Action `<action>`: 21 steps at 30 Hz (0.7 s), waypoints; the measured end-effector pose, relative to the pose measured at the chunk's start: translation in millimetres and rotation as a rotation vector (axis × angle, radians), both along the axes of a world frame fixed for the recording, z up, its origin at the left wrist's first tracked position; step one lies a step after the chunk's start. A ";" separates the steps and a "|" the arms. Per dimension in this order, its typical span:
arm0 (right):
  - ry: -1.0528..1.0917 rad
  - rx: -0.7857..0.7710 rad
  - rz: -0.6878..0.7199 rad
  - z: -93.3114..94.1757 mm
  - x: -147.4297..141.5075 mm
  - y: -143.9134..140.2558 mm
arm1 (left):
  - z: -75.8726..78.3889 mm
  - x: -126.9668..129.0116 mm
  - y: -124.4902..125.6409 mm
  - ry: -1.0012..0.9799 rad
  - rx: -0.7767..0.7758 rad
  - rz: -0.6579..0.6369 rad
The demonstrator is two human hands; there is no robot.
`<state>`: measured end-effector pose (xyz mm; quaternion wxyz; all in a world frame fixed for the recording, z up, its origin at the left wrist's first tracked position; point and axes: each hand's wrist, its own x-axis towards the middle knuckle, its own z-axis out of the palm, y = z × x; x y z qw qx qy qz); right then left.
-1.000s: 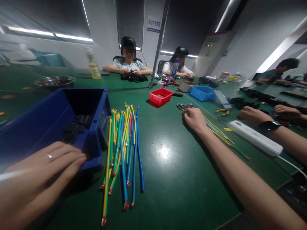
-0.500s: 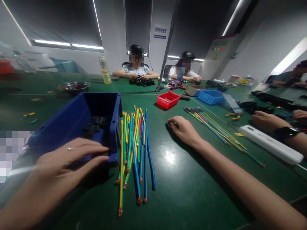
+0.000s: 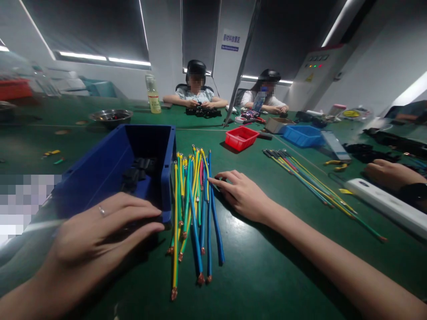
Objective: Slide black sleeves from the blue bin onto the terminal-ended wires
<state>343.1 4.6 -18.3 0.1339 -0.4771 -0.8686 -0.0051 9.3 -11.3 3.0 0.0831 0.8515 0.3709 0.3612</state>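
Observation:
My left hand point(image 3: 110, 226) is at the low front lip of a dark blue bin point(image 3: 96, 173), fingers on top and thumb below, gripping the edge. Several black pieces point(image 3: 138, 173) lie inside the bin. To its right is a loose bunch of wires point(image 3: 191, 204), blue, green, yellow-green and some red, with bare copper at the near ends and metal lugs on some far ends. My right hand point(image 3: 238, 191) is open beside the bunch, its index fingertip at a blue wire on the right side; I cannot tell if it touches. Nothing shows in that hand.
A second wire bundle point(image 3: 307, 178) lies right, beside a white power strip point(image 3: 387, 204) and yellow-handled pliers point(image 3: 336, 165). Behind are a red tray point(image 3: 242, 138), a blue tray point(image 3: 303, 136) and a metal bowl point(image 3: 111, 117). Co-workers sit opposite; another's hand point(image 3: 393, 173) is at right.
My right hand has moved left across the table to the wire bunch, its index finger now extended. My left hand stays at the bin's front edge. The view has shifted slightly.

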 end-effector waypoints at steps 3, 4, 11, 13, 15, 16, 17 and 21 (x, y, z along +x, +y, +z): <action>0.034 0.008 -0.004 -0.6 -1.0 -0.2 | -0.1 -1.5 0.5 0.034 0.041 -0.048; 0.047 0.016 -0.004 -0.7 -1.6 -0.4 | 0.0 -1.7 0.3 0.042 0.049 -0.046; 0.036 0.039 -0.094 1.8 0.0 -0.6 | -1.9 -1.5 -0.8 0.059 0.044 -0.061; 0.027 0.026 -0.157 2.4 2.4 0.4 | -4.9 -2.6 -0.9 0.067 0.031 -0.048; 0.028 0.000 -0.208 2.6 4.6 1.2 | -7.8 -3.7 -1.0 0.071 0.026 -0.034; 0.031 -0.013 -0.224 2.7 5.6 1.1 | -8.7 -4.1 -1.1 0.071 0.028 -0.031; 0.035 -0.025 -0.231 3.0 6.6 0.7 | -9.1 -4.3 -1.4 0.073 0.036 -0.033; 0.061 -0.061 -0.251 6.6 11.2 -4.5 | -8.5 -3.9 -3.8 0.101 0.066 -0.043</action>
